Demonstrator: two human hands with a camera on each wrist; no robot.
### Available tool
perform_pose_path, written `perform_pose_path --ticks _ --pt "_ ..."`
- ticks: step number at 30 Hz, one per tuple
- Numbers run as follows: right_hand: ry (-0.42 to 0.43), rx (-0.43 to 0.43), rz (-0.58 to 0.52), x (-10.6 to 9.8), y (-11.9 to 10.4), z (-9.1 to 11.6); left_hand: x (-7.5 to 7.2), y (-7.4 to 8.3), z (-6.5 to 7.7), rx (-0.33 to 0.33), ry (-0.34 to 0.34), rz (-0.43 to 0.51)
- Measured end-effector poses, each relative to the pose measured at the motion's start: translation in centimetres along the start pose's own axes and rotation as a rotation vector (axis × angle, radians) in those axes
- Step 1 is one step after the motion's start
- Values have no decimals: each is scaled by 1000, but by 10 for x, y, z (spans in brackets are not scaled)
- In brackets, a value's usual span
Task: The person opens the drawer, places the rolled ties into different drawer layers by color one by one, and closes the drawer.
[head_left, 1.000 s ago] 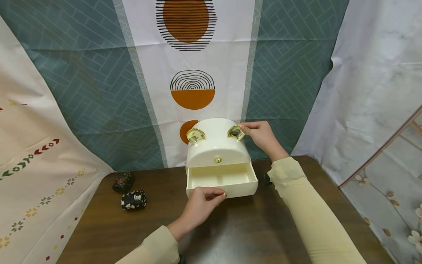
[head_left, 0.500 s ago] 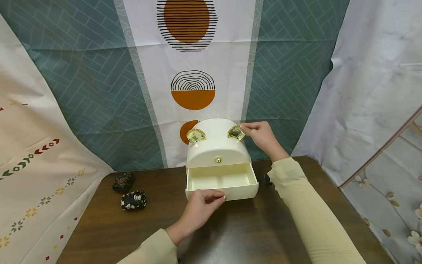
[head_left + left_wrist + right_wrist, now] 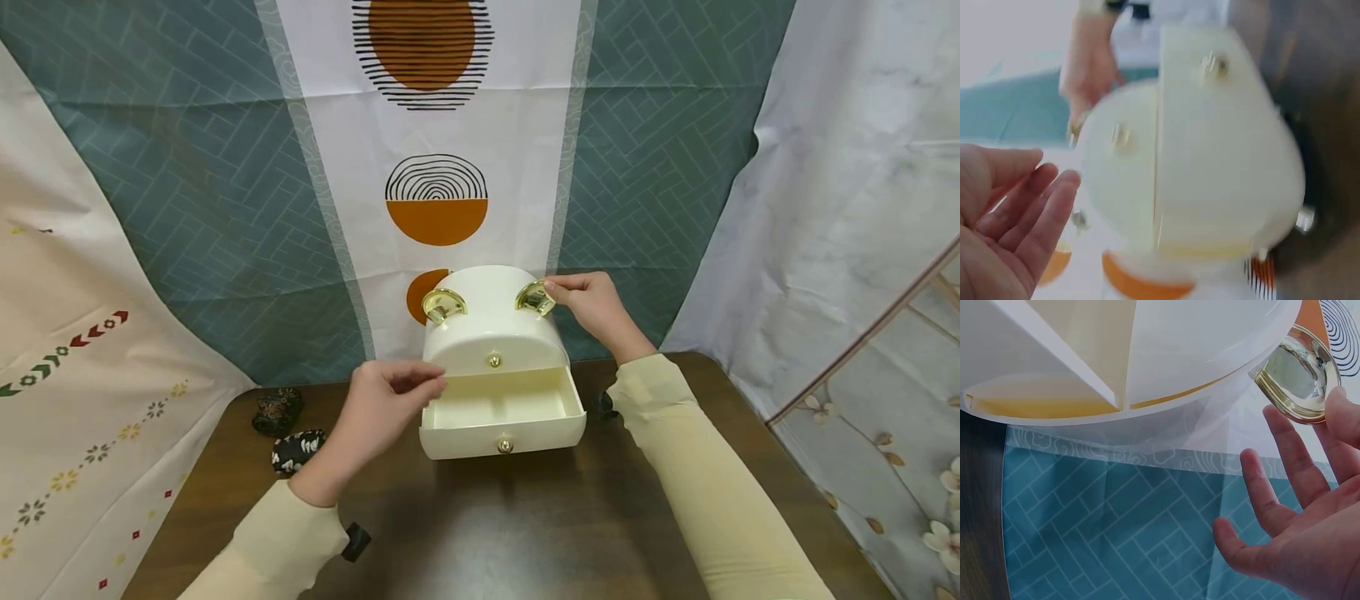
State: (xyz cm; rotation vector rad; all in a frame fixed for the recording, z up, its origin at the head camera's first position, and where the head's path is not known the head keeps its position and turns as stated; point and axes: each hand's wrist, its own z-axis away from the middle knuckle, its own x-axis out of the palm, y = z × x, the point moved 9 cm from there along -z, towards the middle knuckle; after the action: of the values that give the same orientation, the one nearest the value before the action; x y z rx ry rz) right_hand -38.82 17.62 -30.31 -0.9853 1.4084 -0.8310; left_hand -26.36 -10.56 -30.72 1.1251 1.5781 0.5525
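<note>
A cream, round-topped storage box (image 3: 491,329) with two gold ear-like pieces stands at the back of the table. Its lower drawer (image 3: 465,442) is pulled out, and the inside shows bare. A small gold knob (image 3: 505,445) sits on the drawer front, and another on the upper front. My left hand (image 3: 378,408) is in the air by the drawer's left corner; the left wrist view shows its fingers relaxed with nothing between them. My right hand (image 3: 596,308) pinches the rim of the right gold ear (image 3: 1300,375) between thumb and fingers, its other fingers spread.
Two dark patterned lumps, one brownish (image 3: 277,412) and one black and white (image 3: 294,451), lie at the left of the brown wooden table (image 3: 570,533). A patterned cloth (image 3: 637,167) hangs right behind the box. Light curtains flank both sides.
My left hand has let go of the lower drawer's knob and moved up and left. The drawer stays out, having come slightly further forward earlier. My right hand keeps its place on the gold ear.
</note>
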Motion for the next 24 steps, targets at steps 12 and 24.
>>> perform_pose_path --ticks 12,24 --pt "-14 14 17 1 3 -1 -68 -106 4 -156 0 -570" --pt "-5 8 17 1 1 0 -75 -200 35 -506 -307 -643"
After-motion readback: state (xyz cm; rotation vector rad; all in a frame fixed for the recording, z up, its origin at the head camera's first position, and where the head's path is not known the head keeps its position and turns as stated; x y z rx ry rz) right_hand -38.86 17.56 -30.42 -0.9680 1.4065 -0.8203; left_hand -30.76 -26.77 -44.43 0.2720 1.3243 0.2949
